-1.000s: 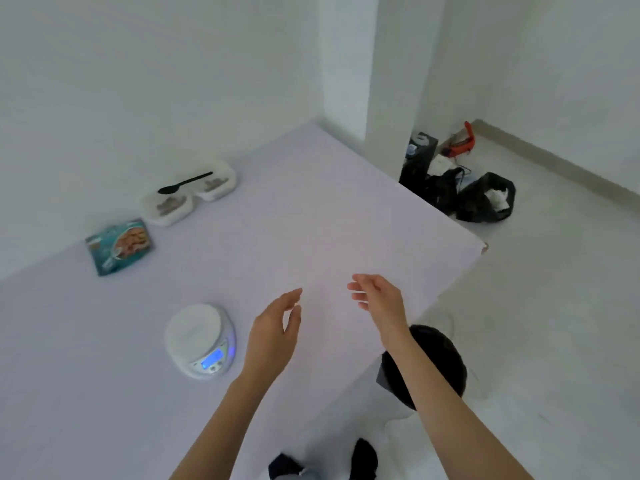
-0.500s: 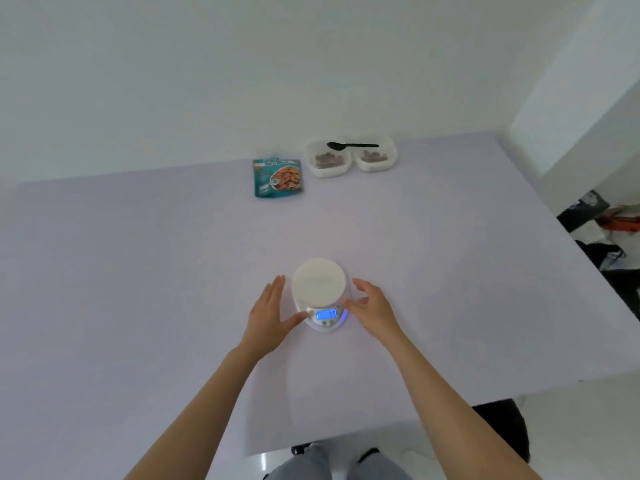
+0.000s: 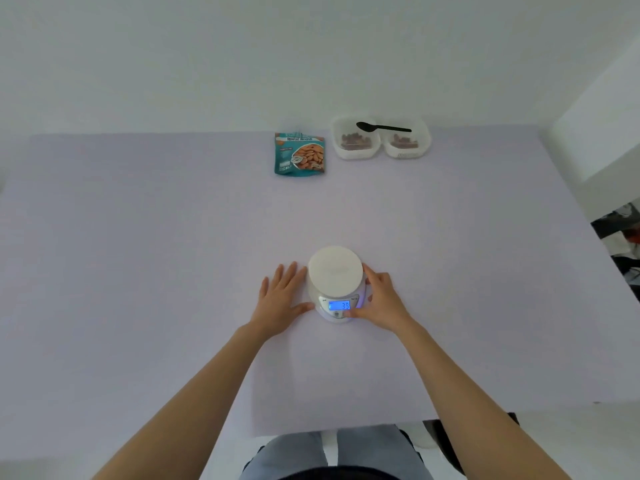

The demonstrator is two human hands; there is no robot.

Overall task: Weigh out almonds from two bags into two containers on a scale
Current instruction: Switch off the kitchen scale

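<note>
Now that both hands have reached the digital scale (image 3: pixel 335 271), left hand (image 3: pixel 280 299) lies flat against its base, right hand (image 3: pixel 382 301) curls round its side, platform bare, likely squaring it before weighing.

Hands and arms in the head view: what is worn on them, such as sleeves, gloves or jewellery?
The left hand and right hand are bare: no gloves, rings, watch or bracelet show. The left forearm and right forearm are uncovered down to the bottom edge of the picture, so no sleeve is in view.
</note>
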